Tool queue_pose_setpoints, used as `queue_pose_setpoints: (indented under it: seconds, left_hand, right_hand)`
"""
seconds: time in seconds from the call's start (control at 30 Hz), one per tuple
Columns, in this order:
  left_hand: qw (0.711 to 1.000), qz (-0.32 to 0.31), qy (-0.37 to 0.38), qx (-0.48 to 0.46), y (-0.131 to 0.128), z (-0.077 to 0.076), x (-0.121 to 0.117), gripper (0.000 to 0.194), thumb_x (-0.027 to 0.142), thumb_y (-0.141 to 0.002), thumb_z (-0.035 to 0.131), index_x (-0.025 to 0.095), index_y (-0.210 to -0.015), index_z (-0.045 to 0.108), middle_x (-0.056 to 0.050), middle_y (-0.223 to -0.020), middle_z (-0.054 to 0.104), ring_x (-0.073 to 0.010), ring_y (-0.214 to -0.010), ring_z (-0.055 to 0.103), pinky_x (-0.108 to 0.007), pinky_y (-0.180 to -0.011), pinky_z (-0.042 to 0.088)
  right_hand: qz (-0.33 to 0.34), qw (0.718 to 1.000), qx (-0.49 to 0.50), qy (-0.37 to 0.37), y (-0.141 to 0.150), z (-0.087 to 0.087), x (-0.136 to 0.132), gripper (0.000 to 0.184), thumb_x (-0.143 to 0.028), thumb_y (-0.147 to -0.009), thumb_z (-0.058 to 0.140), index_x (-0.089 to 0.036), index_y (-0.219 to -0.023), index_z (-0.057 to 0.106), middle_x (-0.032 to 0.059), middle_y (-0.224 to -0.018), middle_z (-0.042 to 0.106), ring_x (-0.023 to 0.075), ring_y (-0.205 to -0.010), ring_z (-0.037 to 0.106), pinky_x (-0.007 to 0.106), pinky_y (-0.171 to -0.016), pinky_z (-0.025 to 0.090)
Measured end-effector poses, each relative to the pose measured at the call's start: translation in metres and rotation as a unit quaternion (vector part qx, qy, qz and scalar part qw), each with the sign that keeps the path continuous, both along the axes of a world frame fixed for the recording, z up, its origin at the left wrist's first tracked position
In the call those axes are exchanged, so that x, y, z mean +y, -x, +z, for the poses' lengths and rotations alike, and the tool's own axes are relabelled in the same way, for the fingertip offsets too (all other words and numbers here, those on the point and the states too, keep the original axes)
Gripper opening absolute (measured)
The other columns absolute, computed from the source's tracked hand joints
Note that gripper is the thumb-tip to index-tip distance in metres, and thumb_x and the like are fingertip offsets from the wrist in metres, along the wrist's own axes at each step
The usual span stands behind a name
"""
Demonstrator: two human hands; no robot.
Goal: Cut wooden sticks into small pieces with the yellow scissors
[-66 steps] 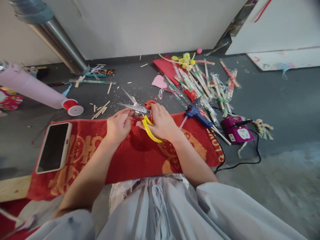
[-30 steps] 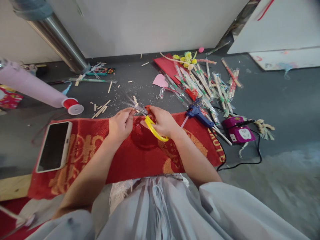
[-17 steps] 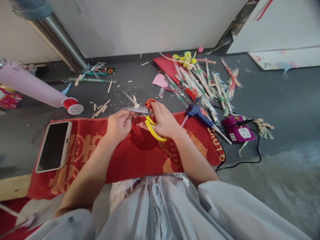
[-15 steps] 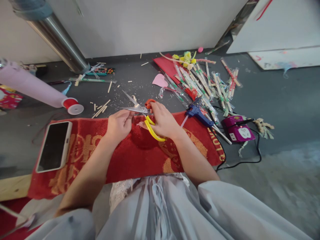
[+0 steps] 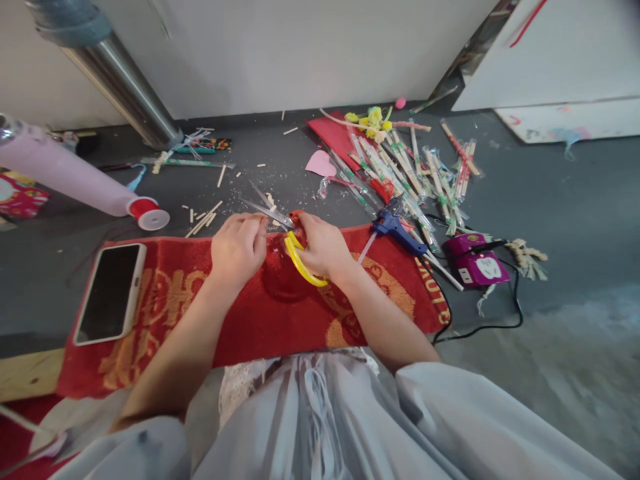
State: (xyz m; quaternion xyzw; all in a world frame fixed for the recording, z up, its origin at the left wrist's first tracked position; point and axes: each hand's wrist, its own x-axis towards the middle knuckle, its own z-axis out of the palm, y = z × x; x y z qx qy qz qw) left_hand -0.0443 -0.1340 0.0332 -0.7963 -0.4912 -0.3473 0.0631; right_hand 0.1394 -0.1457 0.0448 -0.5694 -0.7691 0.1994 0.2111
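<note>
My right hand (image 5: 323, 247) holds a pair of scissors (image 5: 276, 215) by its handles, one loop orange and the other yellow. The blades are partly apart and point up and to the left. Just left of them my left hand (image 5: 239, 250) is closed, thumb against fingers; what it pinches is hidden or too small to make out. Both hands are over the far edge of a red towel (image 5: 280, 327). Beyond the blades, small pale wooden bits (image 5: 271, 200) and crumbs lie on the dark table.
A phone (image 5: 110, 293) lies on the towel's left end. Short cut sticks (image 5: 205, 220) and a ribbon spool (image 5: 149, 213) are behind it. On the right are wrapped chopsticks (image 5: 395, 167), a blue glue gun (image 5: 397, 230), a purple power block (image 5: 475, 260) and its black cord. A pink heart (image 5: 321, 163) lies further back.
The scissors' blades have come closer together and the handle loops have shifted. My left hand has turned slightly, its fingers rising a little. Objects on the table stay in place.
</note>
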Motion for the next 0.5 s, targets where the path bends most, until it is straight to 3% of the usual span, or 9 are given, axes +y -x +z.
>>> queue_pose_setpoints:
  seconds: [0.07, 0.13, 0.23, 0.33, 0.4, 0.5]
  left_hand:
    - [0.999, 0.014, -0.039, -0.007, -0.003, 0.003, -0.007, 0.022, 0.037, -0.093, 0.049, 0.022, -0.101, 0.062, -0.013, -0.109, 0.067, -0.0277, -0.105, 0.062, -0.046, -0.093, 0.049]
    - [0.996, 0.020, -0.082, -0.023, -0.008, 0.006, -0.017, 0.022, 0.038, -0.089, 0.056, 0.022, -0.103, 0.058, -0.016, -0.117, 0.062, -0.0314, -0.114, 0.056, -0.053, -0.098, 0.045]
    - [0.989, -0.066, -0.116, -0.066, -0.018, 0.006, -0.031, 0.020, 0.036, -0.086, 0.061, 0.024, -0.100, 0.052, -0.013, -0.107, 0.060, -0.0279, -0.103, 0.058, -0.053, -0.095, 0.045]
    - [0.980, -0.126, -0.037, -0.148, -0.031, -0.002, -0.036, 0.059, 0.054, -0.082, 0.064, 0.021, -0.126, 0.043, -0.017, -0.123, 0.053, -0.0315, -0.118, 0.053, -0.053, -0.100, 0.043]
    - [0.978, -0.148, 0.032, -0.145, -0.038, -0.011, -0.035, 0.094, 0.073, -0.075, 0.060, 0.019, -0.144, 0.025, -0.022, -0.143, 0.040, -0.0376, -0.136, 0.039, -0.058, -0.110, 0.034]
    - [0.971, -0.157, 0.115, -0.139, -0.043, -0.025, -0.032, 0.122, 0.084, -0.063, 0.060, 0.021, -0.152, 0.004, -0.025, -0.157, 0.018, -0.0415, -0.149, 0.017, -0.061, -0.117, 0.026]
  right_hand:
    - [-0.014, 1.000, 0.028, -0.002, -0.001, -0.001, 0.002, 0.040, -0.045, -0.087, 0.053, -0.015, -0.113, 0.056, 0.0124, -0.102, 0.069, 0.0272, -0.094, 0.066, 0.038, -0.082, 0.049]
    - [-0.039, 0.997, 0.072, 0.005, -0.003, -0.002, 0.005, 0.041, -0.054, -0.086, 0.052, -0.017, -0.102, 0.059, 0.0096, -0.091, 0.068, 0.0252, -0.085, 0.065, 0.037, -0.077, 0.049]
    - [-0.069, 0.983, 0.168, 0.027, -0.007, -0.003, 0.006, 0.046, -0.063, -0.085, 0.049, -0.019, -0.095, 0.058, 0.0058, -0.081, 0.067, 0.0216, -0.075, 0.062, 0.035, -0.071, 0.048]
    - [-0.059, 0.954, 0.289, 0.049, -0.006, -0.003, 0.004, 0.045, -0.063, -0.088, 0.044, -0.020, -0.096, 0.057, 0.0037, -0.080, 0.066, 0.0186, -0.075, 0.063, 0.033, -0.071, 0.050]
    - [-0.030, 0.935, 0.347, 0.064, -0.002, -0.001, 0.002, 0.046, -0.064, -0.088, 0.042, -0.020, -0.090, 0.057, 0.0034, -0.079, 0.065, 0.0174, -0.074, 0.062, 0.033, -0.072, 0.051]
    - [0.027, 0.931, 0.358, 0.066, 0.006, 0.000, -0.001, 0.052, -0.070, -0.088, 0.037, -0.021, -0.082, 0.054, 0.0044, -0.079, 0.064, 0.0175, -0.074, 0.061, 0.034, -0.072, 0.053]
